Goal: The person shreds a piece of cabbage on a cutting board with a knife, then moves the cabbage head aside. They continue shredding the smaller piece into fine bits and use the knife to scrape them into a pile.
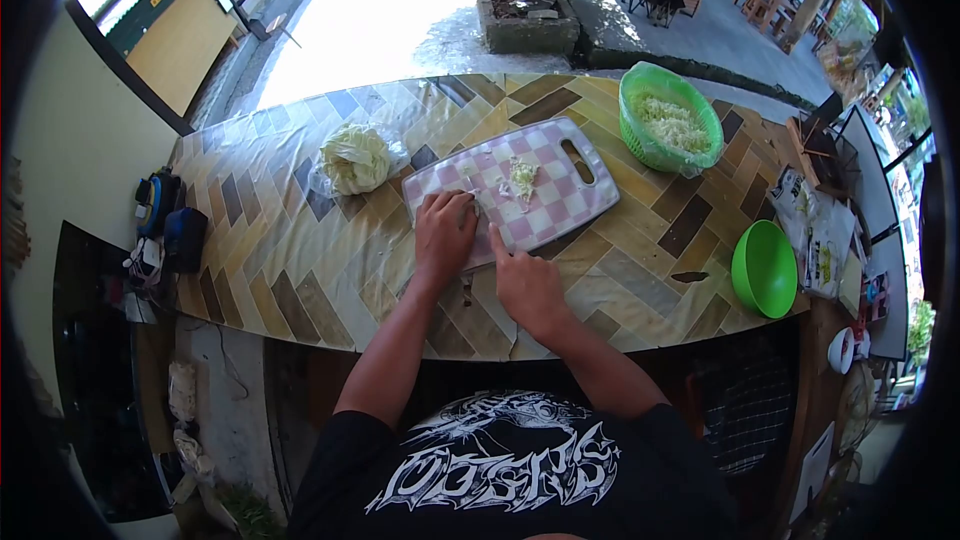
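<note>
A pink-and-white checkered cutting board (560, 190) lies on the table with a small heap of shredded cabbage (521, 178) in its middle. My left hand (444, 232) presses down on a pale piece of cabbage (468, 199) at the board's near left corner, fingers curled over it. Just to its right, my right hand (527, 285) sits at the board's near edge, closed around a knife (487, 217). Only its thin blade shows, barely, pointing toward the left fingertips. A cabbage half (353, 157) in clear plastic lies left of the board.
A green basket (700, 145) with shredded cabbage stands at the back right. A green bowl (765, 268) sits at the right edge, beside printed bags (815, 230). The table (300, 250) has a herringbone cover. Dark gear (165, 225) lies at the left end.
</note>
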Motion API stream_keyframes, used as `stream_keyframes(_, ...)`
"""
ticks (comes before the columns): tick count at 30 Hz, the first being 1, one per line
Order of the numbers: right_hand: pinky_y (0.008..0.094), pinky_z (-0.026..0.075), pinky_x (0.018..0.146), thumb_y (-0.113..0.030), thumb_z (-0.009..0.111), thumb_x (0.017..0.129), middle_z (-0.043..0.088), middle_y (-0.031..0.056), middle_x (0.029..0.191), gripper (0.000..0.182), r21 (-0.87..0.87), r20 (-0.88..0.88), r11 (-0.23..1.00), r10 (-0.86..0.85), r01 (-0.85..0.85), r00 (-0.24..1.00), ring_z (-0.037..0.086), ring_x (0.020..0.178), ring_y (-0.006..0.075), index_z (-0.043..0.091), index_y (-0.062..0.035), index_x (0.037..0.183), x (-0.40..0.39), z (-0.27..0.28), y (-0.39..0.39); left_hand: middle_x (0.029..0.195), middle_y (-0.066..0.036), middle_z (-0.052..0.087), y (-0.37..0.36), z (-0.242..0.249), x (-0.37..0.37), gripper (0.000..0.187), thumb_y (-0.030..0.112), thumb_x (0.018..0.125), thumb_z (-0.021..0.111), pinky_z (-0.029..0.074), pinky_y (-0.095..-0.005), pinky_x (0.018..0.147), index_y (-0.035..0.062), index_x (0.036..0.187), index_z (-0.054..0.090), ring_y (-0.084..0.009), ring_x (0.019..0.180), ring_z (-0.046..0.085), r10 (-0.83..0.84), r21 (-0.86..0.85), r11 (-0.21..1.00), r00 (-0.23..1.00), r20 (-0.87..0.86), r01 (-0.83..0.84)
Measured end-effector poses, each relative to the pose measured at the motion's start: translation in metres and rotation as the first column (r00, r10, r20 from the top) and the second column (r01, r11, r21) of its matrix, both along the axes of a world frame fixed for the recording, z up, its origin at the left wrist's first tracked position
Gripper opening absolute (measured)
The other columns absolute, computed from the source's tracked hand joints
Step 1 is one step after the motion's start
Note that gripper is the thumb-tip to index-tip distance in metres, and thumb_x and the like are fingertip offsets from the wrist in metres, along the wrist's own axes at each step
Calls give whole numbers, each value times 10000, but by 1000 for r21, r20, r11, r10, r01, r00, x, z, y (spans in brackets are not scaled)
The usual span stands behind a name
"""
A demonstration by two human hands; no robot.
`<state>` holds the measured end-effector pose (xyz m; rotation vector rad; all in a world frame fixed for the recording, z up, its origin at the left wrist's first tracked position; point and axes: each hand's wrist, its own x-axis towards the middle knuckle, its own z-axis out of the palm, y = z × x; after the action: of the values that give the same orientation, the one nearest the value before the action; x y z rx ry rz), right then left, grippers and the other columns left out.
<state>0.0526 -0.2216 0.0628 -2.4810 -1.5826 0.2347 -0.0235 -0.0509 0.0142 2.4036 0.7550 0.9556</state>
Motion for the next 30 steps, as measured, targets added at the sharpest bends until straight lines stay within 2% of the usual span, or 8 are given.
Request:
stream_keyframes(5, 559, 625, 783, -206, 592, 1025, 767, 203, 893, 639, -28, -77, 998, -53, 51, 996, 779, 819, 420, 481, -141, 1651, 21, 11, -25, 1207, -122, 783, 2, -1, 0, 237, 143, 941, 710, 496, -465, 1057, 35, 1136, 790, -344, 1192, 669, -9, 13, 1000, 1000, -4, 9)
stream_keyframes(8, 591, 609, 804, -239, 594, 1038, 766, 232, 908, 631, 33, -171, 987, -152, 159, 974, 764, 846, 454, 472, -164, 1653, 41, 5, -27, 1202, -95, 792, 1, -1, -1, 232, 143, 936, 711, 463, -447, 1069, 59, 1134, 797, -310, 1204, 674, -19, 26, 999, 1000, -11, 19)
stream_keyframes(14, 593, 606, 803, -247, 602, 1041, 769, 241, 926, 624, 103, -233, 985, -108, 135, 966, 758, 853, 465, 476, -165, 1646, 30, 10, -22, 1173, -54, 804, 1, -4, -1, 213, 166, 940, 725, 403, -422, 1066, 97, 1123, 809, -260, 1221, 677, 0, 72, 997, 1000, -23, 2)
stream_keyframes(17, 580, 615, 790, -240, 599, 1046, 772, 230, 926, 627, 133, -182, 989, -33, 58, 983, 763, 838, 454, 465, -172, 1654, 26, -9, -16, 1174, -54, 809, -5, 4, -1, 220, 197, 946, 752, 402, -424, 1082, 108, 1136, 821, -258, 1208, 683, 34, 101, 994, 998, -44, -30)
stream_keyframes(20, 554, 629, 783, -209, 593, 1035, 777, 206, 939, 659, 93, -132, 996, 11, 2, 991, 775, 823, 431, 439, -155, 1673, 20, -9, -13, 1132, -56, 803, -5, 2, -1, 208, 211, 939, 765, 402, -426, 1079, 99, 1104, 825, -261, 1187, 688, 29, 64, 998, 1000, -5, -29)
stream_keyframes(23, 517, 642, 761, -177, 576, 1021, 776, 194, 947, 680, 27, -23, 1000, 7, -6, 1000, 790, 809, 389, 425, -110, 1680, 5, -9, -12, 1099, -64, 796, -5, 5, 0, 201, 208, 927, 771, 413, -422, 1068, 79, 1072, 825, -267, 1162, 697, 46, 68, 997, 998, -47, -43)
stream_keyframes(30, 471, 650, 729, -131, 553, 1009, 772, 195, 927, 668, 16, 31, 1000, 14, -15, 999, 802, 809, 338, 429, -27, 1657, -3, -14, 10, 1144, -78, 802, -1, -3, 0, 204, 194, 921, 768, 438, -427, 1039, 60, 1065, 819, -289, 1145, 704, 44, 62, 997, 999, -14, -44)
